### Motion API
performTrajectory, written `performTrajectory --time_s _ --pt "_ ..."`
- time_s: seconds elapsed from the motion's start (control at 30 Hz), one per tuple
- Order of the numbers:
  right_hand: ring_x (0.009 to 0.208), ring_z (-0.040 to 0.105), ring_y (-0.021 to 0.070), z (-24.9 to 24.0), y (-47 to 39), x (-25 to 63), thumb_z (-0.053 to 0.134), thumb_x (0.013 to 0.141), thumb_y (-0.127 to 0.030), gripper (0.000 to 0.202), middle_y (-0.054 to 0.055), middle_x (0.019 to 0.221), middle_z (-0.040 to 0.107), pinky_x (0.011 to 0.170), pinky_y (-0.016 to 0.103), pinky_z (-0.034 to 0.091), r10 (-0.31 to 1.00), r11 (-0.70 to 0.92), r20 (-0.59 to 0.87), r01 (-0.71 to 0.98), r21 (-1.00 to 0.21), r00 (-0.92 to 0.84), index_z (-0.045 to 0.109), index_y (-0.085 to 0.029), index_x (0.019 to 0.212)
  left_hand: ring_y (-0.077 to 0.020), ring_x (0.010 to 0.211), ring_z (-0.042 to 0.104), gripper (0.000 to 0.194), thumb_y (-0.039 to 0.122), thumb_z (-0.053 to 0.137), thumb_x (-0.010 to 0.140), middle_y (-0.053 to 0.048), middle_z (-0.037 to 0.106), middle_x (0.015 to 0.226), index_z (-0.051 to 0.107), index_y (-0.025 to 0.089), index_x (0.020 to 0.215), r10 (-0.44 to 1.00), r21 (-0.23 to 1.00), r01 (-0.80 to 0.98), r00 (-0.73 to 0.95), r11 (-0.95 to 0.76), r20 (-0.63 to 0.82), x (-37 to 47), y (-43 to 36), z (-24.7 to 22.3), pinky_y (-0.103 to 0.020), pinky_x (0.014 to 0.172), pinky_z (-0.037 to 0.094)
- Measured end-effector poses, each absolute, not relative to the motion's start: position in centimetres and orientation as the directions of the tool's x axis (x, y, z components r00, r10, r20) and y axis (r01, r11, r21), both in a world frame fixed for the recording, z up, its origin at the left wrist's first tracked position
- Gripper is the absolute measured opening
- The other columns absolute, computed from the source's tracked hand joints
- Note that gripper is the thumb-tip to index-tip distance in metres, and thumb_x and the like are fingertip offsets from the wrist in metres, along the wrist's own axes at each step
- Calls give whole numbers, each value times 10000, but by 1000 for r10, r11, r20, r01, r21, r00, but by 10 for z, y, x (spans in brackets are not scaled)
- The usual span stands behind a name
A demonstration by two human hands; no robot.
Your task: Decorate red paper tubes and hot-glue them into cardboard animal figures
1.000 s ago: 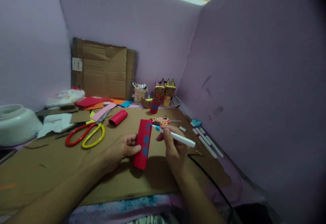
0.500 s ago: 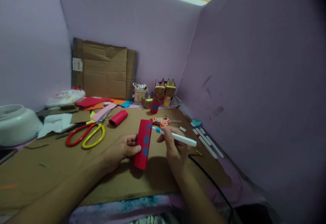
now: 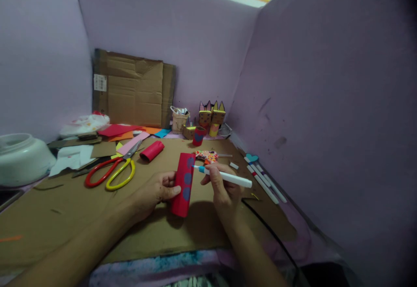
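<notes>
A red paper-covered tube [image 3: 181,198] with several blue dots down its side is held upright, slightly tilted, by my left hand [image 3: 164,187], thumb across its front. My right hand [image 3: 224,187] grips a white marker [image 3: 233,178] with a blue collar. The marker's tip is at the right edge of the topmost dot; whether it touches the paper I cannot tell. Behind the hands lie a second red tube [image 3: 152,151] and a patterned piece, perhaps a glue gun [image 3: 206,156]. A white marker cap [image 3: 233,165] rests to the right.
Scissors [image 3: 120,178] with red and yellow handles lie left, by coloured paper [image 3: 119,130]. Several markers [image 3: 265,181] line the right edge near a black cable [image 3: 270,230]. Cardboard cats [image 3: 211,117] and a short red tube [image 3: 198,137] stand behind. A white pot [image 3: 24,161] is far left.
The marker tip has shifted very slightly down and to the right beside the topmost dot. Both hands keep their hold, and the red tube stays in nearly the same place.
</notes>
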State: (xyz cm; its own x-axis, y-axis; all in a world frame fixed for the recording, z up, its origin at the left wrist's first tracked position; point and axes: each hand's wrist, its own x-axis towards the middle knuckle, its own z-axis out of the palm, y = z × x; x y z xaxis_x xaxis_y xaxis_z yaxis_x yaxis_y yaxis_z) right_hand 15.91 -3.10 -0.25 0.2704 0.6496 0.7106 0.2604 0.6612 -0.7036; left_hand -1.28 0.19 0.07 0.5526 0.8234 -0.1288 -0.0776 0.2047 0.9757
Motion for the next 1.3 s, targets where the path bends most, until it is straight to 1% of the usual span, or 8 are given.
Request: performTrajectory --time_s 0.1,0.27,0.43,0.6,0.87,1.0,1.13,1.3 --pt "555 565 123 -1 -32 159 504 898 -267 211 -21 578 598 579 266 442 662 654 701 251 -713 266 652 -190 769 -127 640 557 446 337 784 589 -54 684 767 664 123 963 821 975 -79 557 205 -128 -13 2 2 -206 578 428" --pt "540 561 115 -2 -31 158 515 893 -249 176 -30 579 599 564 254 442 654 664 704 236 -710 278 655 -196 802 -125 650 557 443 333 764 623 -51 683 772 656 131 1002 813 977 -70 568 201 -127 -14 2 -1 -202 582 424" --pt "570 582 115 -4 -29 158 509 901 -227 140 -35 610 609 600 256 459 632 679 719 239 -694 290 648 -210 884 -144 674 575 466 352 776 606 -59 687 788 653 132 999 811 976 -72 570 207 -130 -14 2 0 -220 600 441" --pt "569 581 113 -6 -29 159 511 904 -239 136 -42 603 612 624 265 454 630 670 723 272 -691 284 646 -220 900 -154 684 585 485 376 786 586 -64 685 786 653 124 978 814 977 -70 567 200 -126 -14 2 0 -234 611 453" --pt "559 564 118 -4 -33 160 508 897 -260 215 -20 598 597 596 262 436 671 651 697 249 -718 254 643 -186 747 -134 674 550 504 373 779 601 -51 671 776 641 125 1018 820 982 -58 560 182 -119 -13 2 0 -217 604 435" --pt "544 559 115 -3 -34 160 514 890 -255 222 -24 573 592 585 255 429 666 652 702 262 -712 251 641 -183 722 -139 689 552 496 362 779 599 -51 667 796 641 127 1013 821 980 -57 557 190 -127 -13 3 -1 -226 619 439" --pt "548 558 111 -2 -32 159 515 891 -241 195 -29 581 591 579 247 430 656 660 712 267 -702 252 645 -188 756 -146 692 550 492 350 776 591 -48 659 777 642 119 1004 822 980 -48 554 193 -135 -13 2 2 -226 613 431" --pt "574 571 109 -4 -30 160 515 894 -219 139 -38 610 599 603 247 443 624 683 735 273 -678 265 652 -209 869 -152 697 553 496 361 771 592 -53 661 777 643 119 1006 814 980 -55 567 189 -125 -12 0 4 -229 614 427"
